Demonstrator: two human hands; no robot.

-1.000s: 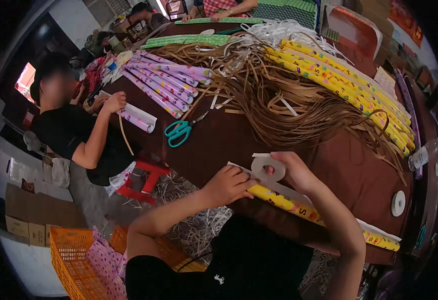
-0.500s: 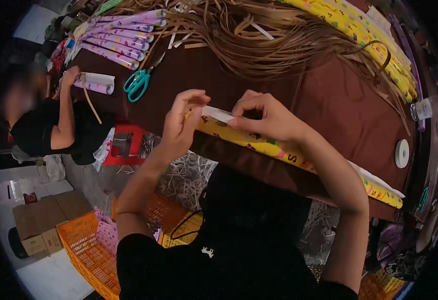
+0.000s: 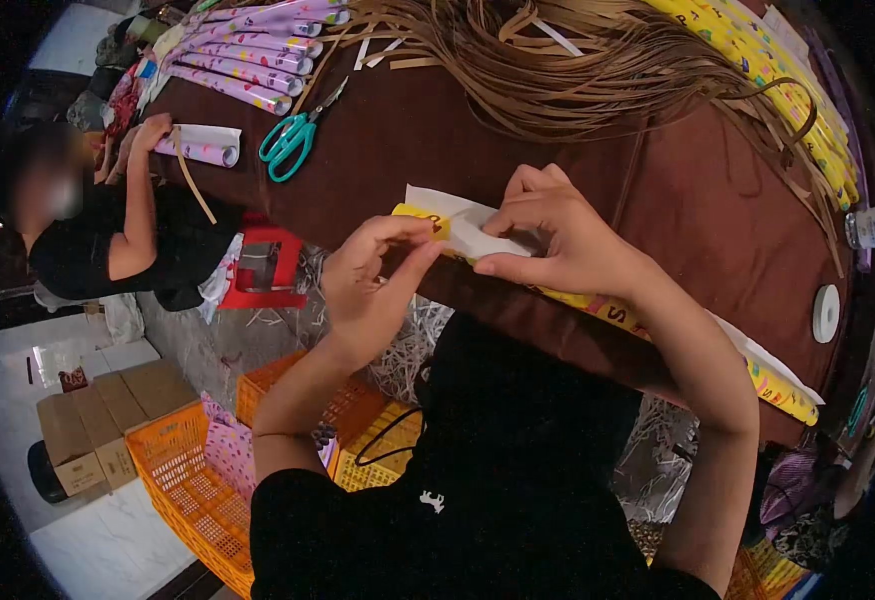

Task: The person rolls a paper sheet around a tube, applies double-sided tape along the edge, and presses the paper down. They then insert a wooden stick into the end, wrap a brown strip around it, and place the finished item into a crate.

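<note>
A yellow patterned roll [image 3: 613, 312] with a white inner side lies along the near edge of the brown-covered table. My left hand [image 3: 378, 280] pinches the roll's left end between thumb and fingertips. Just right of it, my right hand [image 3: 568, 235] grips the roll's raised white edge, thumb in front and fingers curled over. The white flap [image 3: 458, 210] stands up between and behind the two hands. Beyond my left hand, teal-handled scissors [image 3: 289, 145] rest on the table with their blades partly open.
Purple patterned rolls [image 3: 248, 75] and a mass of brown strips [image 3: 518, 85] lie at the back. More yellow rolls [image 3: 803, 110] are at the right, near a white spool [image 3: 826, 313]. A co-worker [image 3: 108, 225] sits left. Orange baskets [image 3: 183, 470] stand below.
My left hand has moved down and now pinches the roll's end. My right hand has curled further over the white edge, and more of the flap shows. The view has shifted slightly.
</note>
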